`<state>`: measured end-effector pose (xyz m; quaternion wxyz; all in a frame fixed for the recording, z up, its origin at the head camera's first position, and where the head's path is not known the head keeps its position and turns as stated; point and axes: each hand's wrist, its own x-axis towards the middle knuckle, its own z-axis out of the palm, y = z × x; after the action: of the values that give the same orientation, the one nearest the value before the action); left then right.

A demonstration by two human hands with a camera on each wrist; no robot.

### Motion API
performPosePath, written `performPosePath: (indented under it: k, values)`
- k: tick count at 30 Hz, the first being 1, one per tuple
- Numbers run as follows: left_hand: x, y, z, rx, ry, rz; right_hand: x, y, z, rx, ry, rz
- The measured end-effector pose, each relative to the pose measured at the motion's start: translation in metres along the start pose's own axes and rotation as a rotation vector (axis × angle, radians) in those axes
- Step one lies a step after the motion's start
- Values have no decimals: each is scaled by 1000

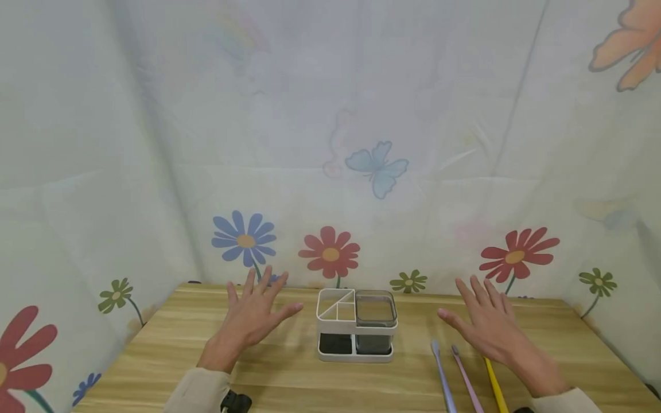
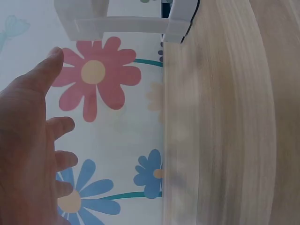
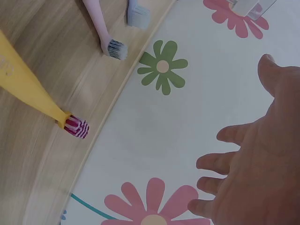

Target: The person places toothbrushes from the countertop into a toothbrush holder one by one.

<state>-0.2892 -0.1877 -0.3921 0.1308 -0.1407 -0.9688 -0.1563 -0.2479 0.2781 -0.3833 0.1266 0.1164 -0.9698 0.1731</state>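
Note:
A white toothbrush holder (image 1: 356, 328) stands upright on the table, divided on its left side and with a clear grey cup (image 1: 376, 308) in its right side. To its left my left hand (image 1: 254, 312) hovers with fingers spread, holding nothing. My right hand (image 1: 488, 327) is spread in the same way on the other side, above the yellow toothbrush (image 1: 494, 383), and partly hides it. Beside that brush lie a pink toothbrush (image 1: 466, 378) and a blue toothbrush (image 1: 442, 373), their heads toward the back. The right wrist view shows the yellow brush's purple-and-white bristles (image 3: 76, 127).
The wood-grain table (image 1: 279, 378) ends at a pale curtain (image 1: 330, 115) printed with flowers and a butterfly, which hangs behind it and along both sides. A dark device (image 1: 236, 401) is strapped at my left wrist.

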Motion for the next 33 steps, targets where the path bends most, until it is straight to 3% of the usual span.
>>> performPosePath:
  k: [14,24,33]
  values:
    - [2,7,0,-19,40,40,-3,6,-3,15,5,-13]
    - [3,15,1,-101,33,51,-5,14,-4,14,30,-32]
    - [5,24,0,-207,7,44,-12,27,-4,153,45,-59]
